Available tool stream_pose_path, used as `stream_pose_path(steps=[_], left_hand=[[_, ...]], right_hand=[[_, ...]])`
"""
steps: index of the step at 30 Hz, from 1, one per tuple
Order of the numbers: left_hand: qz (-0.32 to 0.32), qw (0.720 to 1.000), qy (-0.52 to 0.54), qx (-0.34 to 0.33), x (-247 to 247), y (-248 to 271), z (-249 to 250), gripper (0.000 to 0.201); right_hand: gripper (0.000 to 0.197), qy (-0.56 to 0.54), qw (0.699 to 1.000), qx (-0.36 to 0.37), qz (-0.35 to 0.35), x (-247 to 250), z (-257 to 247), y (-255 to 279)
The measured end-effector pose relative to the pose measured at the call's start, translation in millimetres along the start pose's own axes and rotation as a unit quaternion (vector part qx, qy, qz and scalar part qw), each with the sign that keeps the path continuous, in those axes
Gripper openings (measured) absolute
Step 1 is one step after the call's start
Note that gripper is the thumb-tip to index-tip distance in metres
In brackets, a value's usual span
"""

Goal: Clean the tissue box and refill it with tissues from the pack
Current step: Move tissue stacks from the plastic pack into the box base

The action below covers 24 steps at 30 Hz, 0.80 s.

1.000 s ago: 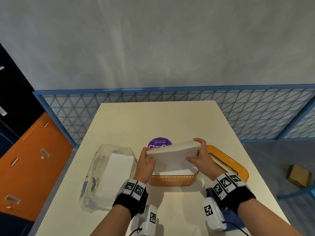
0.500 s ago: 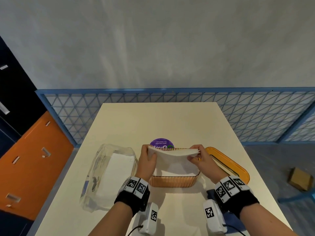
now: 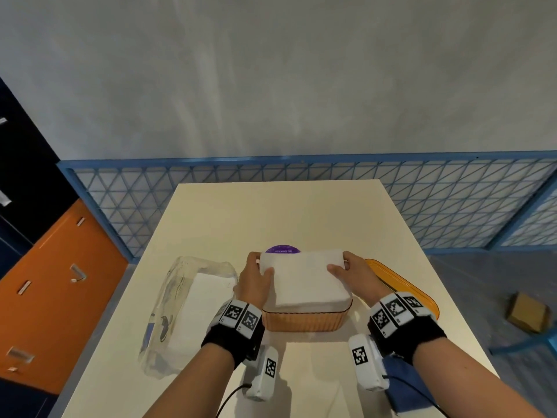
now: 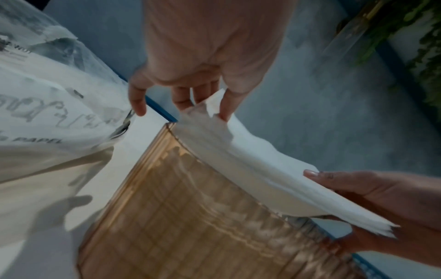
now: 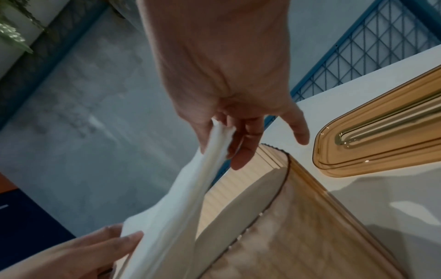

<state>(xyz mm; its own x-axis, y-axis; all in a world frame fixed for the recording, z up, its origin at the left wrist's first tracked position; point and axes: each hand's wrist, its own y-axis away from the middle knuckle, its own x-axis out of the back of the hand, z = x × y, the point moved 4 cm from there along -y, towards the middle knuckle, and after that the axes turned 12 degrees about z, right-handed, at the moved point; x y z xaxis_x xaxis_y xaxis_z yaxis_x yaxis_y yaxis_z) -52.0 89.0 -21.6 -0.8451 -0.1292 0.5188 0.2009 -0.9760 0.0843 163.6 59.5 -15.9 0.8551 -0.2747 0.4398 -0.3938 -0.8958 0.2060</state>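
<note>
A white stack of tissues [image 3: 304, 280] lies across the open top of the amber ribbed tissue box [image 3: 304, 321] on the table's near middle. My left hand [image 3: 256, 277] pinches the stack's left end, thumb on top. My right hand [image 3: 351, 271] pinches its right end the same way. In the left wrist view the tissues [image 4: 243, 160] sag over the box rim [image 4: 190, 198]; in the right wrist view the stack [image 5: 188, 190] hangs from the right fingers above the box [image 5: 298, 226]. The clear tissue pack [image 3: 187, 309] lies to the left, with tissues still inside.
The amber box lid [image 3: 404, 291] lies flat right of the box. A purple round label [image 3: 283, 249] shows behind the tissues. A blue cloth [image 3: 404, 384] sits under my right forearm. A blue mesh fence [image 3: 301, 188] runs behind the cream table [image 3: 271, 212].
The tissue stack, held tilted on edge above the box, has been laid flat and lowered onto the box opening. Both hands keep hold of its ends.
</note>
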Motion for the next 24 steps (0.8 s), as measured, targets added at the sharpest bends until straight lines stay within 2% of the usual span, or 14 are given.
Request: stream_pose_path(steps=[2,7,12,14,16,17,18,20,22,24], left_hand=[[-0.013,0.994,-0.109,0.005,-4.7,-1.0,-0.4,0.04],[-0.056,0.962,-0.264,-0.04,-16.4,-3.2,2.7,0.058],[-0.082,0.937,-0.326,-0.096,-23.5,-4.1,1.0,0.062],[-0.067,0.921,-0.358,-0.14,-22.4,0.5,4.0,0.058],[-0.04,0.895,-0.394,-0.207,-18.5,7.4,11.6,0.051],[-0.047,0.881,-0.404,-0.242,-18.0,11.1,15.0,0.05],[-0.073,0.866,-0.413,-0.272,-18.6,14.9,17.7,0.052],[-0.157,0.839,-0.43,-0.293,-23.6,18.7,18.5,0.056],[-0.224,0.817,-0.455,-0.274,-28.9,16.9,11.8,0.056],[-0.26,0.81,-0.467,-0.241,-32.3,10.3,0.2,0.058]], right_hand=[[0.033,0.056,0.998,-0.003,0.004,-4.1,5.6,-2.9],[0.049,0.224,0.972,0.056,0.03,-11.7,7.8,-0.1],[0.058,0.349,0.932,0.095,0.022,-16.4,0.4,8.2],[0.062,0.406,0.904,0.13,0.029,-18.1,-3.7,14.5],[0.063,0.467,0.856,0.209,0.075,-16.5,-11.9,20.7],[0.061,0.475,0.84,0.247,0.088,-16.0,-16.2,22.8],[0.059,0.477,0.832,0.273,0.079,-16.3,-18.5,23.4],[0.057,0.486,0.825,0.288,0.0,-19.3,-18.2,21.7],[0.06,0.523,0.812,0.238,-0.103,-21.7,-11.2,20.2],[0.063,0.555,0.793,0.196,-0.156,-23.3,-2.2,17.0]])
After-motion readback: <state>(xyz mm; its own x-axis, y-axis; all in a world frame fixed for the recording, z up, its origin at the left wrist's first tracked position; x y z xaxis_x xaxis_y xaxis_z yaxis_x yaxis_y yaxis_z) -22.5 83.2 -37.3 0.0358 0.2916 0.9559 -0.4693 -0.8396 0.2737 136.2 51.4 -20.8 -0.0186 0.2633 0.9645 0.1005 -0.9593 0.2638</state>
